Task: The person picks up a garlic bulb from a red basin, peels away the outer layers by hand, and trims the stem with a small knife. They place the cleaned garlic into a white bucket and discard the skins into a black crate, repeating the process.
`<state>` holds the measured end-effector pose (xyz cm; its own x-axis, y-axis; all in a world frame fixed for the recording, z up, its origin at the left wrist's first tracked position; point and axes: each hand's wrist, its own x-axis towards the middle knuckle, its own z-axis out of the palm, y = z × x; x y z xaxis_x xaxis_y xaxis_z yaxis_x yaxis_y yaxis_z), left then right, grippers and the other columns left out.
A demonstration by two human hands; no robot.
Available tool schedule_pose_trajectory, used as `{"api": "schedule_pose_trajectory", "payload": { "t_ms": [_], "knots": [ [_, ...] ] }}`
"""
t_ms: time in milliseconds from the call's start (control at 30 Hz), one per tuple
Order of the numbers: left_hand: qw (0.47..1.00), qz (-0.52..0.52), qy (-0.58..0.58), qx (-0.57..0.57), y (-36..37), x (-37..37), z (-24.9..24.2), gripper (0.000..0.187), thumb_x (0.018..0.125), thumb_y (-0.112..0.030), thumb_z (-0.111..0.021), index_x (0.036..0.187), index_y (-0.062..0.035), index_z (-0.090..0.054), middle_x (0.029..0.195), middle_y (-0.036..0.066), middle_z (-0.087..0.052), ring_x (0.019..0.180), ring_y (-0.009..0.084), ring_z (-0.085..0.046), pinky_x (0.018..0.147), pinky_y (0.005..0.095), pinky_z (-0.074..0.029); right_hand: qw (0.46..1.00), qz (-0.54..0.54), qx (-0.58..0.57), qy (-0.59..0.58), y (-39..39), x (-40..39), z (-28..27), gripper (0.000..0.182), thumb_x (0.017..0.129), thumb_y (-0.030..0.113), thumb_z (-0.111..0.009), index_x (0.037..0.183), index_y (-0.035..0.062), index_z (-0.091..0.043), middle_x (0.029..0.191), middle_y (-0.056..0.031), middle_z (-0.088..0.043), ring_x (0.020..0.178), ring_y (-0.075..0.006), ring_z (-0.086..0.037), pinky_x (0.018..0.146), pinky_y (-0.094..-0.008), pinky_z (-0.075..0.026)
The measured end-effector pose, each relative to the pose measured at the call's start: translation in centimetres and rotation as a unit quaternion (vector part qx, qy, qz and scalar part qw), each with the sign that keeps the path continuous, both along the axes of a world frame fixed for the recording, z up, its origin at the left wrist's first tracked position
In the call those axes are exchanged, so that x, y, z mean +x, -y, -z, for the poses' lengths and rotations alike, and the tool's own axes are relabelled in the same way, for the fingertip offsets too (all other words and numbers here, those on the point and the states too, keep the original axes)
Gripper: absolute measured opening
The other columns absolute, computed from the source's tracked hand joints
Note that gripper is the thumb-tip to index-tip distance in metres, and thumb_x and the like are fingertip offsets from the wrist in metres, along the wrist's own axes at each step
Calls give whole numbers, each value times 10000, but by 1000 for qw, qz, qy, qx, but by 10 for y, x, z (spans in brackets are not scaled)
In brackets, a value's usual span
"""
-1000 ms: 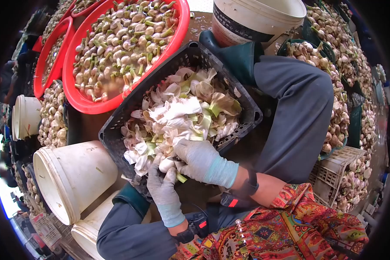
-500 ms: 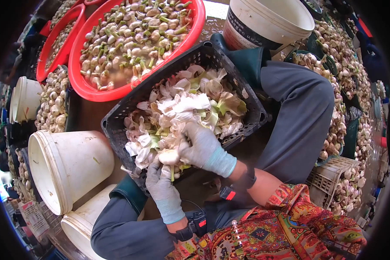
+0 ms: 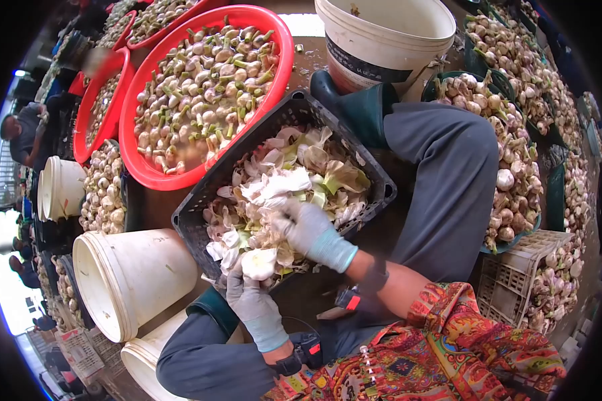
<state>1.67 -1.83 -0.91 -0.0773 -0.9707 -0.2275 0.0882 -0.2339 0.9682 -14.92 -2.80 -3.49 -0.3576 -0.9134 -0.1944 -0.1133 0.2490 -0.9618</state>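
Note:
My left hand (image 3: 253, 304), in a pale grey glove with a light blue cuff, is closed around a white garlic bulb (image 3: 259, 264) at the near edge of a black plastic crate (image 3: 224, 175). Loose garlic skins (image 3: 274, 190) are heaped in the crate, white, pinkish and some greenish. Over this heap, just right of the bulb and apart from it, is my right hand (image 3: 309, 230), gloved the same way. Its fingers are curled and slightly blurred; whatever is between them cannot be made out.
A red tub (image 3: 128, 127) of trimmed garlic in water stands beyond the crate. White buckets (image 3: 144, 277) lie at left; another upright bucket (image 3: 381, 40) stands at the far side. Garlic piles (image 3: 515, 160) and a beige crate (image 3: 508, 287) are on the right, beyond my bent leg.
The view has shifted, so the scene sits a little lower. The bulb shows more bare white surface. My right hand has moved slightly away from the bulb.

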Motion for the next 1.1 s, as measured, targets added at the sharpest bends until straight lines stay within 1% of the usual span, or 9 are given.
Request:
{"api": "schedule_pose_trajectory", "payload": {
  "t_ms": [67,167,533,700,767,900,967,1033,1100],
  "knots": [
    [996,-7,-80,28,6,-4,3,242,892,-87,-603,1113,-3,-550,915,58,-622,665,92,-520,551,210,-405,975,14,-6,222,-6,-25,-5,272,837,160,-670,1027,-23,-601,803,-46,-624,739,-124,-565,678,-316,-485],
    [995,-25,-75,64,9,-22,0,237,854,-103,-655,1056,1,-586,836,61,-623,601,83,-507,501,193,-364,963,-70,-108,237,-24,-15,2,293,821,152,-699,1053,2,-599,850,-34,-620,800,-107,-548,736,-279,-471],
    [946,-14,-283,155,9,-4,14,240,867,-34,-589,1099,5,-544,886,144,-611,551,86,-430,435,188,-298,998,27,-40,42,-14,-18,13,293,830,193,-638,1038,-13,-622,888,-190,-663,792,-243,-635,749,-353,-486],
    [899,-165,-370,167,37,39,-16,221,910,-144,-570,1112,-60,-544,920,99,-595,567,88,-425,478,208,-331,980,-4,26,197,-13,-8,9,316,804,33,-617,1119,10,-601,883,-61,-668,776,-112,-588,736,-268,-489],
    [852,-190,-464,151,70,68,-45,227,935,-202,-533,1117,-67,-549,912,88,-591,571,86,-444,482,211,-354,999,-23,13,46,-12,-3,11,258,805,57,-634,1053,-3,-595,858,-75,-664,770,-126,-592,724,-283,-487],
    [770,-177,-588,-173,162,163,-79,549,984,-391,-342,1299,56,-391,1218,207,-551,929,288,-599,765,365,-518,997,-49,41,-51,-15,4,8,244,865,219,-600,965,4,-542,820,-218,-624,782,-394,-605,698,-432,-478],
    [776,-223,-568,-160,204,131,-90,499,981,-344,-386,1276,57,-425,1217,196,-549,905,268,-592,748,336,-512,989,-93,30,-112,-14,5,-3,284,871,273,-594,967,13,-535,810,-228,-616,774,-410,-593,672,-452,-471],
    [956,-162,-196,-149,260,100,-74,395,957,-243,-473,1218,54,-489,1141,165,-593,833,213,-597,685,280,-504,979,-129,28,-154,-11,6,3,309,854,287,-603,979,15,-529,809,-215,-612,770,-405,-594,686,-468,-471],
    [998,-32,-42,-36,298,50,-61,310,906,-126,-545,1168,40,-541,1001,121,-638,706,147,-588,587,230,-479,981,-144,32,-129,-11,4,11,289,852,273,-599,970,18,-533,842,-217,-605,782,-411,-588,698,-465,-473]
  ]
}}
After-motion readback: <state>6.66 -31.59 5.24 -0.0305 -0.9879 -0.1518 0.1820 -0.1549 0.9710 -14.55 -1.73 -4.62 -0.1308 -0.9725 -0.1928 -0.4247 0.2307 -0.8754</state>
